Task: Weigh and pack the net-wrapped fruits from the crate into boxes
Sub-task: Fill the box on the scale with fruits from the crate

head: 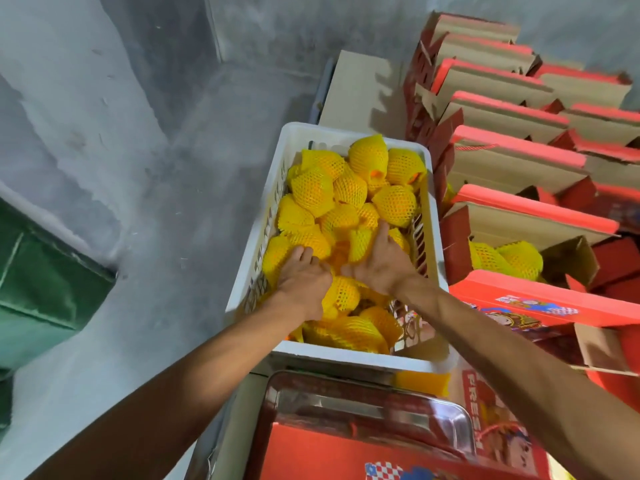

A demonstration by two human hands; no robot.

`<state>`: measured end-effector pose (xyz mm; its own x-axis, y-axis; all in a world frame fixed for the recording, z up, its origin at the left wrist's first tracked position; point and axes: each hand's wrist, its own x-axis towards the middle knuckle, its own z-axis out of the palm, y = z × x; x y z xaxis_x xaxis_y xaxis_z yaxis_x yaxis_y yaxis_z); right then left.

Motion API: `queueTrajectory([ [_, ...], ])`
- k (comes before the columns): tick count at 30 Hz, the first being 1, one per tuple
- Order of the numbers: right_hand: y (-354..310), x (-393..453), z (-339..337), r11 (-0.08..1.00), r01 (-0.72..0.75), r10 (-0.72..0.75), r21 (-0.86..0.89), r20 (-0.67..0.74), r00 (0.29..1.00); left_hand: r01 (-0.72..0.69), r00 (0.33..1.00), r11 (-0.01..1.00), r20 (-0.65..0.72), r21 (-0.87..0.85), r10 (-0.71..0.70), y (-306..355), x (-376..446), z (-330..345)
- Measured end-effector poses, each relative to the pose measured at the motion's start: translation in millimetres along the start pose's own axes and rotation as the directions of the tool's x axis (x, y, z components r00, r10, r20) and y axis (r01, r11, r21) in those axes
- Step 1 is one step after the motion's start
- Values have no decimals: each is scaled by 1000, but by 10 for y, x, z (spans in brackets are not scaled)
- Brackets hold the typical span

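left hand [304,285]: i spread it over fruit [313,190], gathering.
right hand [379,263]: spread flat, pressing fruit inward.
crate [429,216]: under both hands.
box [540,233]: right, open for packing.

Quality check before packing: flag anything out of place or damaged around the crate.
Some net-wrapped fruits at the white crate's far end show bare orange skin where the nets don't cover. Otherwise nothing stands out: both hands reach into the pile.
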<state>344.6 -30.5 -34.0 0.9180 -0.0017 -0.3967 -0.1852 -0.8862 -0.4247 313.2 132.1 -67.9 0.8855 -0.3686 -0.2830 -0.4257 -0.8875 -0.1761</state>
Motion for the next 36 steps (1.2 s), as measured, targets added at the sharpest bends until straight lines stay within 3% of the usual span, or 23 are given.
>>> queueTrajectory([
  [4,-292,247,-252,923,-3,55,384,-126,991,63,992,959,-86,-275,-90,-95,-110,-26],
  [7,-413,423,-249,869,-37,113,493,-127,985,95,985,860,-76,-502,-153,-164,-185,-24],
  [10,-473,520,-132,903,-20,75,429,-111,991,89,982,791,-77,-605,-170,-224,-185,21],
  [14,-562,564,-27,989,19,-1,144,-125,992,106,972,750,-92,-653,-218,-211,-117,62],
  [17,-579,580,36,997,79,-75,20,-157,985,107,967,743,-106,-661,-233,-207,-65,102],
  [22,-641,661,153,995,50,-43,86,-83,996,122,971,738,-74,-664,-227,-243,-5,76],
  [25,-699,696,278,982,-11,47,186,-190,981,124,974,750,-65,-650,-218,-230,-15,56],
  [27,-735,729,328,971,-130,171,200,-207,963,127,977,762,-53,-635,-207,-226,-18,45],
  [31,-840,850,174,873,-377,383,311,43,923,131,978,758,-41,-639,-204,-238,-7,35],
  [33,-884,897,16,800,-434,376,414,217,901,137,978,750,-32,-647,-207,-230,10,20],
  [36,-901,974,-178,721,-537,391,439,383,837,147,977,745,-21,-651,-212,-219,20,3],
])
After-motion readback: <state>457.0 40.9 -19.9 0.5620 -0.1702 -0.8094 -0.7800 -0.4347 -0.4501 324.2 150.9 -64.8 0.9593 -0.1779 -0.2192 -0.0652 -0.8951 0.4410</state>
